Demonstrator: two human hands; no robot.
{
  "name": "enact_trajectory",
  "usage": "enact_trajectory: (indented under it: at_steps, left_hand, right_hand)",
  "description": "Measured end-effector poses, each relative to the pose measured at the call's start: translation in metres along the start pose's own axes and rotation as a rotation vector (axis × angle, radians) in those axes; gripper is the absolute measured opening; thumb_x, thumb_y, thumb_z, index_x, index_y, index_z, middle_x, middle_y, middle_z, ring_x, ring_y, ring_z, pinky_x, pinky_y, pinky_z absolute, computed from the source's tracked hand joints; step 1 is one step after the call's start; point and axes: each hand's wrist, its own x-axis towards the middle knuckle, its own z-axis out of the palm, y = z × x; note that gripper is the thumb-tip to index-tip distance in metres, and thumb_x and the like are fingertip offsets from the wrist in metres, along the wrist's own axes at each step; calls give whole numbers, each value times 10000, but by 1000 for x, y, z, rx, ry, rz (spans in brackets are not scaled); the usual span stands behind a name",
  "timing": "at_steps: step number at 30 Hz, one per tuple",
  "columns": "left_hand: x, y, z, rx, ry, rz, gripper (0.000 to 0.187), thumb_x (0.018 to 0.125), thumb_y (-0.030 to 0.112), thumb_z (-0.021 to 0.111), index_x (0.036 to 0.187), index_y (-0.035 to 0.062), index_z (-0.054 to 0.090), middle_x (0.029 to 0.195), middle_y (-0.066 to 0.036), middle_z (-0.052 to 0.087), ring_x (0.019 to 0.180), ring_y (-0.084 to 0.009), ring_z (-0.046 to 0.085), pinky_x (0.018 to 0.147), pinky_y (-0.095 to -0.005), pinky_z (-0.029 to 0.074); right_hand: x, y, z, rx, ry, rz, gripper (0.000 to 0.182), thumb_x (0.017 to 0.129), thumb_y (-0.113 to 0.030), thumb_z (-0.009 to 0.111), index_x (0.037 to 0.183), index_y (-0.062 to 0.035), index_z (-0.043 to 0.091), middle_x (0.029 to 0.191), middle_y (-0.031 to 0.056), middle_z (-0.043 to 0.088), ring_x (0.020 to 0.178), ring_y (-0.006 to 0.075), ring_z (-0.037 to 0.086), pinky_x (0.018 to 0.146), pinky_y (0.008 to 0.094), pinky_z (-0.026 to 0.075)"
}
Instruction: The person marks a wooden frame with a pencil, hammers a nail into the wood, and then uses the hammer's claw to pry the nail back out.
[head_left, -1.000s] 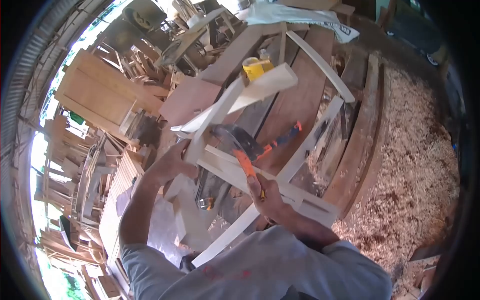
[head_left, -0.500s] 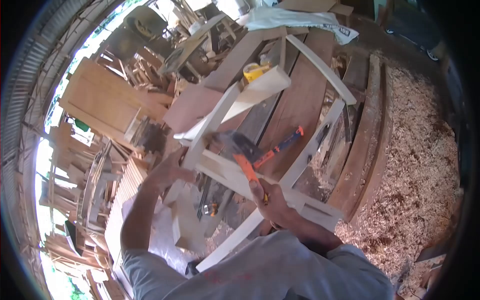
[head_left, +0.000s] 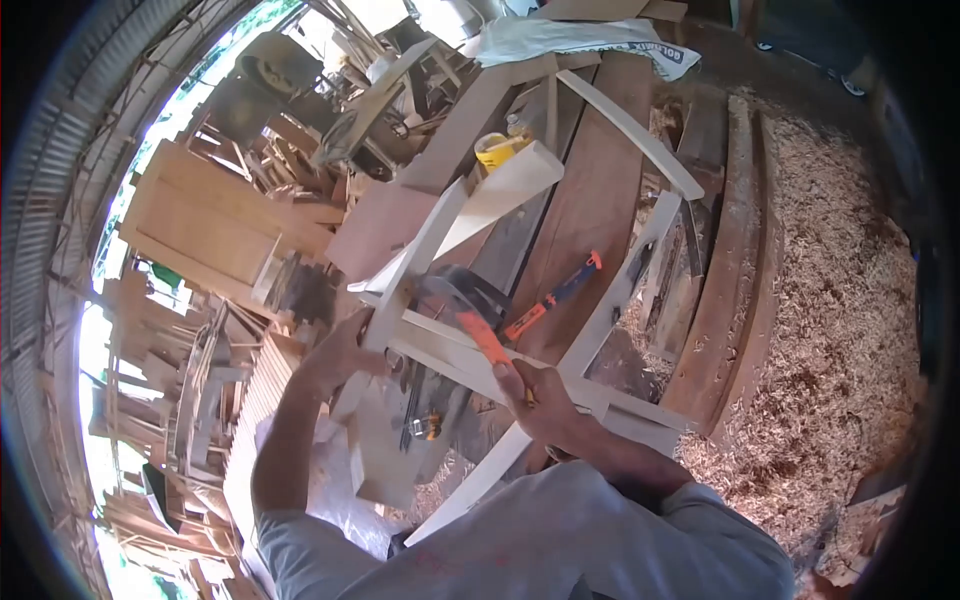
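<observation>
Both hands are engaged: the left hand is wrapped around the pale wooden frame standing on the workbench, the right hand clenched on an orange-handled hammer; short, square blows are best struck while the frame is braced

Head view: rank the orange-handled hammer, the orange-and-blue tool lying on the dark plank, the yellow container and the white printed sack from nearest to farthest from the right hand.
1. Orange-handled hammer: gripped in the right hand.
2. Orange-and-blue tool: lying on the dark plank, just beyond the hand.
3. Yellow container: farther up the bench, behind the pale wooden frame.
4. White printed sack: at the bench's far end.
</observation>
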Motion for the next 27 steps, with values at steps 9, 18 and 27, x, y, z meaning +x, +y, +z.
enact_trajectory:
  at_steps: [9,18,27]
  left_hand:
    - [-23,0,10,-80,-1,-59,870,553,125,732,1367,-20,462,1023,-69,573,883,-161,562,776,-278,456]
    - [-16,-8,18,-12,2,-54,844,550,115,752,1337,-20,478,1023,-56,564,890,-164,555,800,-270,452]
    - [-17,-1,13,-53,-25,-142,860,587,88,785,1365,-29,440,1075,-88,587,960,-184,584,874,-297,462]
  right_hand:
    - [-2,12,-130,-78,120,158,478,1020,-426,499,845,8,600,583,80,522,527,141,498,499,353,404]
    - [83,126,-147,-731,110,307,349,936,-303,611,1023,35,594,839,243,676,806,420,672,713,504,527]
    - [131,135,-115,-890,2,-49,340,900,-322,658,1054,-21,615,919,203,683,875,346,687,767,447,543]
